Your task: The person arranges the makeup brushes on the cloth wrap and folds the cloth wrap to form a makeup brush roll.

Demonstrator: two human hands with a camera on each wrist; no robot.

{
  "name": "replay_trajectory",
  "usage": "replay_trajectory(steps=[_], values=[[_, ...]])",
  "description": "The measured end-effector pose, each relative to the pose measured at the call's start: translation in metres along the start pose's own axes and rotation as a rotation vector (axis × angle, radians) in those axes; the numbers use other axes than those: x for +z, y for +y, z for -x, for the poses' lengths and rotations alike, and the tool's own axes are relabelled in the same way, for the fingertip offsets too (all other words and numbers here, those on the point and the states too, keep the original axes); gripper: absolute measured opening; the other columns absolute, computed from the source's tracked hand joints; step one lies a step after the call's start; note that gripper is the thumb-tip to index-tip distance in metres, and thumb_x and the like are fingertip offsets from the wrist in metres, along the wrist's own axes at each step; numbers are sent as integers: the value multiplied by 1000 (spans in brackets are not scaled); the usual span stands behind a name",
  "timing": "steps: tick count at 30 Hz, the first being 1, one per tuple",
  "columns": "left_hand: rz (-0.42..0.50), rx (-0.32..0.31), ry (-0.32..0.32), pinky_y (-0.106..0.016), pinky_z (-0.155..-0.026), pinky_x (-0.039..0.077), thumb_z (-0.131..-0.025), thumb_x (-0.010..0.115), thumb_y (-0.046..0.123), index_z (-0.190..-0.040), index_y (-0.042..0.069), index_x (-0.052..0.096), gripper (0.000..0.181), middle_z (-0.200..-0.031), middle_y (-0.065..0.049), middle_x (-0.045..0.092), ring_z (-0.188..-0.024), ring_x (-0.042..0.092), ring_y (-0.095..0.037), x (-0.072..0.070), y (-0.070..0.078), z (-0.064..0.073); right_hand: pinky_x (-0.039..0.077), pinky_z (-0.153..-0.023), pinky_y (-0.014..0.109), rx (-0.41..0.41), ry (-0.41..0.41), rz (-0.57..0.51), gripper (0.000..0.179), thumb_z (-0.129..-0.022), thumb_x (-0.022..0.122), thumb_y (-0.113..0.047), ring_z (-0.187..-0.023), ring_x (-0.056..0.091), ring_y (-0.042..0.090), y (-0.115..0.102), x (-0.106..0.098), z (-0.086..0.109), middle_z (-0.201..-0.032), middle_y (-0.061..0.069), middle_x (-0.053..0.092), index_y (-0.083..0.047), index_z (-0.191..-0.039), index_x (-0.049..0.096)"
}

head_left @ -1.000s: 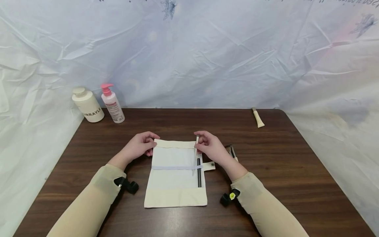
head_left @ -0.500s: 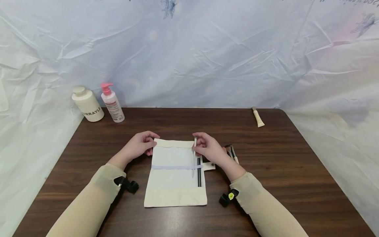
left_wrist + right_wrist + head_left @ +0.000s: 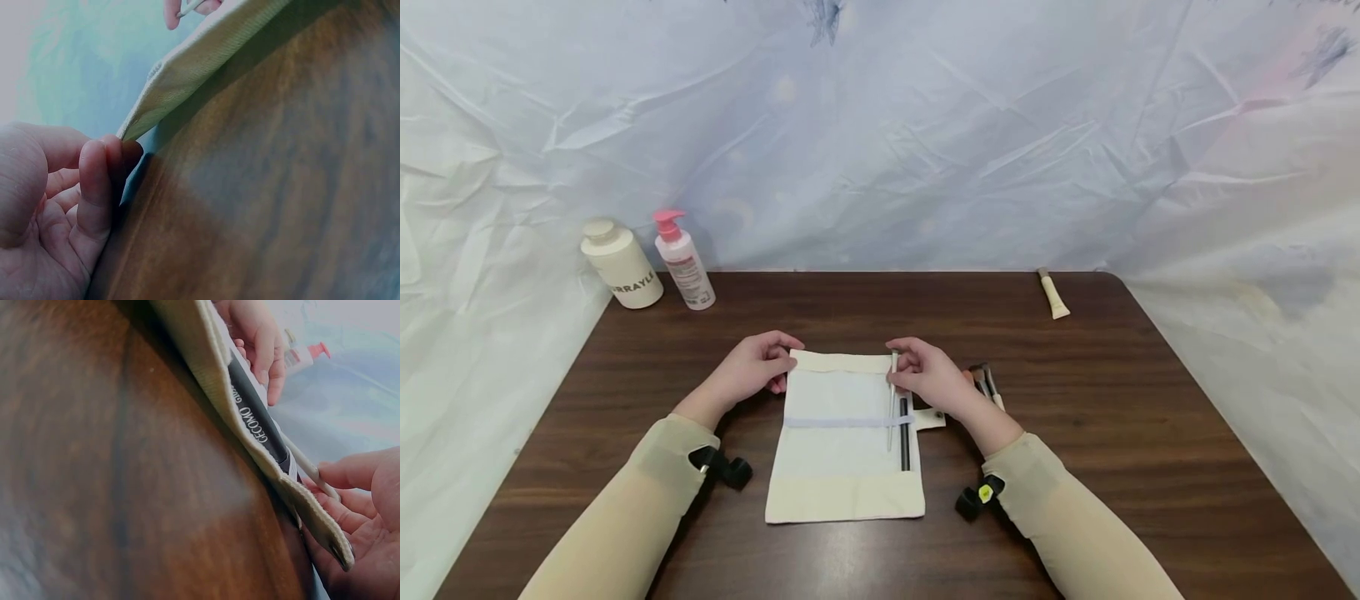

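A cream fabric brush roll lies unfolded on the table, with a pale elastic band across its middle and a snap tab at its right side. My left hand pinches the roll's upper left corner between thumb and fingers. Near the upper right corner, my right hand pinches a slim white makeup brush by its upper end. The lower part of this brush crosses the band. Just right of it, a black stick sits at the band; the right wrist view shows "GECOMO" lettering on the stick.
Several makeup brushes lie beside my right wrist, partly hidden by it. A short cream brush rests at the table's back right. At the back left stand a cream bottle and a pink-topped pump bottle.
My right hand has shifted slightly left with the white brush, which is now straighter and reaches a little lower past the band. My left hand stays at the corner.
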State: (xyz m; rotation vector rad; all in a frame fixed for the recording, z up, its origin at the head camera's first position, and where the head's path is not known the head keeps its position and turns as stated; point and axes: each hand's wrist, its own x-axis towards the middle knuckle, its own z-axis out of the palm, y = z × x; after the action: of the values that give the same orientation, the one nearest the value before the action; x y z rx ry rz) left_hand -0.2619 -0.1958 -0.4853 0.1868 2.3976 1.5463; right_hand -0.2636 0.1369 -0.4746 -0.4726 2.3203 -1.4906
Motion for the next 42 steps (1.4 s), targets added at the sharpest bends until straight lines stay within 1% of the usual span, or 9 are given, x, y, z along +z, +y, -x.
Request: replay_trajectory(steps=[7,11,14,19,25,29,32,36,42], values=[[-7,7,4,-33,-62,60,-102,65,12,-130,6,62,29,-80,-12,67,-65,64,-24,0,-1,0,59,-75,32,-6,-18,14,54,-97,71,-8,-78,66,19,1,-1,2,-96,9,66,-5,-148,51],[-1,-5,-4,-33,-62,60,-101,65,12,-130,7,62,29,-79,-12,67,-65,65,-24,4,-1,-1,57,-74,31,1,-32,25,54,-97,71,-9,-77,63,19,4,-2,4,-95,8,65,-6,-147,52],[5,0,-16,-33,-63,60,-102,65,13,-130,7,62,30,-80,-12,67,-65,65,-24,7,-2,-3,56,-72,32,7,-22,39,53,-96,72,-8,-75,62,21,4,-4,6,-94,8,64,-7,-146,53],[-1,8,2,-33,-63,60,-101,66,12,-129,7,63,29,-80,-12,66,-65,64,-25,7,-3,-4,55,-71,32,-5,-19,40,53,-97,72,-10,-75,61,21,4,-5,5,-95,8,64,-7,-146,53],[-8,15,2,-33,-63,60,-101,66,14,-130,6,62,31,-81,-12,67,-66,65,-24,5,-4,-4,53,-72,33,-9,10,45,56,-97,71,-10,-77,61,21,2,-4,4,-98,9,66,-7,-149,49],[-11,-1,4,-32,-63,60,-101,67,14,-130,7,63,30,-82,-14,67,-66,65,-25,4,-5,-3,52,-76,33,-1,11,41,59,-97,71,-11,-79,60,20,2,-3,3,-100,8,65,-7,-151,47],[-12,5,9,-32,-63,60,-101,67,14,-131,6,62,31,-82,-13,67,-66,64,-24,3,-5,-2,50,-77,33,-8,5,55,56,-97,71,-11,-78,57,19,1,-2,2,-99,6,65,-6,-148,49],[-6,-6,5,-32,-63,60,-101,66,14,-131,6,62,31,-82,-13,67,-66,64,-24,2,-5,-2,48,-76,34,-14,-13,66,52,-96,72,-11,-76,54,19,1,-2,2,-96,5,65,-6,-144,53],[-8,-3,5,-32,-63,60,-101,67,14,-131,6,62,31,-82,-13,67,-66,64,-24,2,-5,-3,48,-76,34,-23,-17,64,49,-96,73,-11,-76,54,19,2,0,3,-96,6,65,-8,-142,56]])
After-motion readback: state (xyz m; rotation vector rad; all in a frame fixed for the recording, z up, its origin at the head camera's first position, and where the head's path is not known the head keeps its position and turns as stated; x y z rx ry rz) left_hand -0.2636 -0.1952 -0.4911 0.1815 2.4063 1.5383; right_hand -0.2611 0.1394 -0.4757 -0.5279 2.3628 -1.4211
